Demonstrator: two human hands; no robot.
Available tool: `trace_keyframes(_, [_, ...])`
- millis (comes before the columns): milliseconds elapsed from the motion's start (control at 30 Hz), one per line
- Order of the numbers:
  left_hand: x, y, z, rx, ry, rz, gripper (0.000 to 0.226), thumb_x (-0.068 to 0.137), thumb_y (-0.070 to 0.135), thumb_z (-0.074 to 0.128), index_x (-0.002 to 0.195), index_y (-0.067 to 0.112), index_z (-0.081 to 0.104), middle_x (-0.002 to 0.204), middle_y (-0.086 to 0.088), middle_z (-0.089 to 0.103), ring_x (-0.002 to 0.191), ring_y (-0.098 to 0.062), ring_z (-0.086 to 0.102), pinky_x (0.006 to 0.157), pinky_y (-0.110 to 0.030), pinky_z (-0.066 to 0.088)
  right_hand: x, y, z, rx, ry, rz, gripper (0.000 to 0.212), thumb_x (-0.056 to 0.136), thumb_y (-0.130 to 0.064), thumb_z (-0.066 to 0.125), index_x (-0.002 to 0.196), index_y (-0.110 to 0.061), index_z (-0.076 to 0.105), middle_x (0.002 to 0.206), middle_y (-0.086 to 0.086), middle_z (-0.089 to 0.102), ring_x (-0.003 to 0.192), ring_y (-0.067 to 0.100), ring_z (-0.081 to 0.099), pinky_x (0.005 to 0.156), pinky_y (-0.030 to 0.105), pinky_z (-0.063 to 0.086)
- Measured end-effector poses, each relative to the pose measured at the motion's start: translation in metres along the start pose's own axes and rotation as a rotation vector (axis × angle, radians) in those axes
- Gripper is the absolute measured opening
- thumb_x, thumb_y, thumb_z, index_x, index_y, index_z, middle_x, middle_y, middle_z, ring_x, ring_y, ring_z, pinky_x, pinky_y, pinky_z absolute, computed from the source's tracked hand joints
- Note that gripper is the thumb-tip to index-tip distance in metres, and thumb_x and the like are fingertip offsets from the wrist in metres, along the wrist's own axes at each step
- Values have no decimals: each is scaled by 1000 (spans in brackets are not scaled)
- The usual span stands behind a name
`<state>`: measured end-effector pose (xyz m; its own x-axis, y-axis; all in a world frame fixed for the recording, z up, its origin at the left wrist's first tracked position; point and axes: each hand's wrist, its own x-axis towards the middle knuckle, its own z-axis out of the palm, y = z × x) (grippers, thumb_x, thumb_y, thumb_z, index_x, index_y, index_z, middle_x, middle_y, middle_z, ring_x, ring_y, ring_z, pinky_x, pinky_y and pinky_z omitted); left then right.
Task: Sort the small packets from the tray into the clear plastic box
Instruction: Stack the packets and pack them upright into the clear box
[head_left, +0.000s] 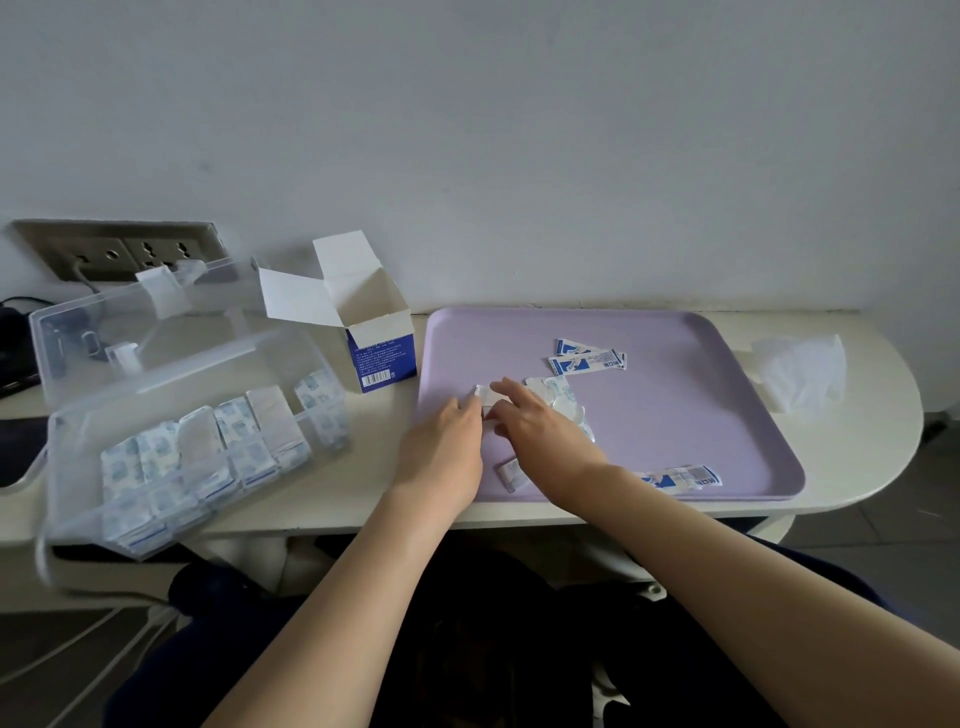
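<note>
A lilac tray (675, 415) fills the centre right. The clear box (78, 431), lid open, sits at left with rows of packets (208, 452). At frame centre, the left hand (441, 447) and right hand (540, 421) together pinch a white packet (488, 397) over the tray's left part. Blue-and-white packets (587, 358) lie scattered on the tray.

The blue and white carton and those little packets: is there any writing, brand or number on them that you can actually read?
Blue and white carton: white print and a barcode, all too small to read.
Blue strips at the tray's far side: bold blue letters, too blurred to read.
Blue strip at the tray's near edge: the same kind of letters, blurred.
Packets in the clear plastic box: pale blue print, unreadable.
</note>
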<state>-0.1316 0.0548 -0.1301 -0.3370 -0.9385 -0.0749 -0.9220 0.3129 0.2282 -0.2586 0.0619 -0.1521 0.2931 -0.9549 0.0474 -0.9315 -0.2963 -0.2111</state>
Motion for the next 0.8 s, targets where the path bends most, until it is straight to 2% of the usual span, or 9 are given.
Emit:
trace_keyframes(33, [-1, -2, -1, 9, 4, 4, 36, 100, 14, 35, 136, 15, 34, 122, -5, 53, 102, -24, 59, 78, -31, 47, 1, -2, -2, -26, 43, -23, 34, 87, 8, 52, 119, -3, 54, 137, 9, 40, 129, 21, 41, 95, 23, 39])
trace_keyframes(100, [-4, -5, -4, 29, -6, 17, 30, 101, 15, 35, 132, 14, 35, 115, -6, 56, 94, -24, 61, 70, -30, 44, 1, -7, -5, -31, 126, -54, 31, 73, 8, 69, 101, -3, 63, 114, 11, 58, 104, 27, 59, 81, 28, 49])
trace_keyframes(167, [-8, -9, -7, 19, -44, 23, 25, 102, 18, 32, 126, 13, 36, 104, -7, 58, 81, -23, 58, 64, -30, 40, -1, -11, -7, -69, 152, -72, 32, 68, 2, 77, 95, -6, 63, 96, 8, 63, 87, 26, 63, 70, 28, 51])
trace_keyframes(300, [-18, -20, -15, -43, -93, 26, 22, 101, 15, 33, 122, 14, 36, 85, -3, 49, 69, -21, 51, 57, -28, 38, -5, -21, -15, -32, 61, -117, 24, 95, -9, 49, 118, -10, 45, 114, 6, 54, 100, 23, 56, 70, 28, 40])
trace_keyframes(433, [-30, -25, -27, -45, -146, 84, 36, 101, 18, 34, 137, 16, 27, 88, 1, 45, 57, -9, 41, 44, -19, 30, -7, -30, -23, 4, 3, -166, 35, 98, -11, 42, 132, -11, 34, 125, 8, 45, 110, 23, 50, 86, 33, 46])
trace_keyframes(533, [-42, -28, -30, -57, -169, 127, 40, 102, 19, 33, 140, 17, 24, 89, 2, 44, 58, -10, 42, 48, -20, 29, -9, -36, -27, 32, -33, -176, 37, 97, -7, 42, 132, -14, 34, 125, 6, 45, 109, 22, 51, 88, 34, 47])
trace_keyframes(633, [-51, -37, -33, 41, -136, 138, 40, 101, 14, 33, 140, 16, 25, 94, -1, 51, 67, -15, 45, 58, -23, 34, -10, -43, -26, 39, -40, -185, 29, 99, -18, 41, 129, -18, 38, 124, 3, 51, 106, 20, 56, 81, 29, 43])
trace_keyframes(700, [-56, -45, -37, 94, -89, 140, 36, 99, 9, 33, 134, 16, 30, 101, -3, 58, 67, -17, 45, 56, -24, 33, -12, -51, -27, 44, -45, -177, 30, 100, -20, 39, 131, -18, 38, 125, 2, 52, 105, 21, 57, 79, 28, 42])
trace_keyframes(800, [-63, -61, -45, 96, 23, 131, 12, 98, 12, 37, 105, 21, 38, 90, 0, 60, 63, -18, 45, 52, -26, 29, -14, -62, -28, 58, -48, -167, 31, 98, -11, 37, 129, -16, 39, 122, 3, 54, 102, 22, 58, 74, 28, 39])
